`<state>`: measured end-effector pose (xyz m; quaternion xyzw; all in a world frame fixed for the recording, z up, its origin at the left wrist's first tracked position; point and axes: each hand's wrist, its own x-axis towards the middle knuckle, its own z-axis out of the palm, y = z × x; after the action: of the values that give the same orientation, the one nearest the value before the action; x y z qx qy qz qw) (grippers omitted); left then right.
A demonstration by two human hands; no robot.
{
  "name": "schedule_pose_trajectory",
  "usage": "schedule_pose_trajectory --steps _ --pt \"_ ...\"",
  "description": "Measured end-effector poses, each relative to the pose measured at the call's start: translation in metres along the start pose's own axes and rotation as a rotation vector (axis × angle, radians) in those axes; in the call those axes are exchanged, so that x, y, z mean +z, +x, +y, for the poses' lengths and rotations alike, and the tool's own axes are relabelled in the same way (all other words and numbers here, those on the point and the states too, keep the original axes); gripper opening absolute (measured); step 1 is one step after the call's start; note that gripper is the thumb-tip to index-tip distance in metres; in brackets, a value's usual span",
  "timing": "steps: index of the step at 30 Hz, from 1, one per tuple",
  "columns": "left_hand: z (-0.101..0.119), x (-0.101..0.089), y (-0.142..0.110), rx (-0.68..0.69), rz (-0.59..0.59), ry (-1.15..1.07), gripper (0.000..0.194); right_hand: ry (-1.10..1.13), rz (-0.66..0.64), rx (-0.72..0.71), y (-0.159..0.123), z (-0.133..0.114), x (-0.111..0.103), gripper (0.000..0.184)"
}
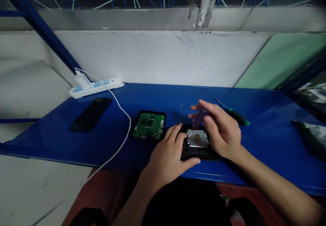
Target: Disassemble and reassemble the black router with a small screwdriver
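My left hand rests on the left edge of a black device casing with a silver metal plate inside; its fingers curl over the rim, steadying it. My right hand pinches a small purple-handled screwdriver, its tip pointing down at the plate's upper left corner. A green circuit board lies in another black shell just left of the casing.
A green-handled screwdriver lies behind my right hand. A black phone and a white power strip with a white cable sit at the left of the blue bench. A dark bag lies far right.
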<state>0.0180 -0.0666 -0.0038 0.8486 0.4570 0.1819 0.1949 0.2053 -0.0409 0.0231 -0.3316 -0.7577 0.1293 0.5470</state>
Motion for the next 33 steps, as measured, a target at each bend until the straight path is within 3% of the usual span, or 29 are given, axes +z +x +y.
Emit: schedule_pose_trajectory --steps 9,18,27,33 --pt "0.0004 0.0000 -0.0002 0.011 0.016 -0.004 0.057 -0.013 0.044 -0.024 -0.0023 0.0084 0.0012 0.050" --pt "-0.0011 0.0017 0.0005 -0.002 0.008 0.006 0.054 -0.036 -0.019 0.021 -0.0026 0.0006 -0.0006 0.052" --pt "0.0007 -0.0001 -0.0001 0.008 0.012 0.004 0.057 -0.114 0.055 -0.143 0.0031 0.0046 0.0001 0.048" --pt "0.0002 0.0000 -0.0002 0.013 0.024 -0.010 0.056 -0.052 -0.011 -0.054 -0.0012 0.0043 -0.0007 0.043"
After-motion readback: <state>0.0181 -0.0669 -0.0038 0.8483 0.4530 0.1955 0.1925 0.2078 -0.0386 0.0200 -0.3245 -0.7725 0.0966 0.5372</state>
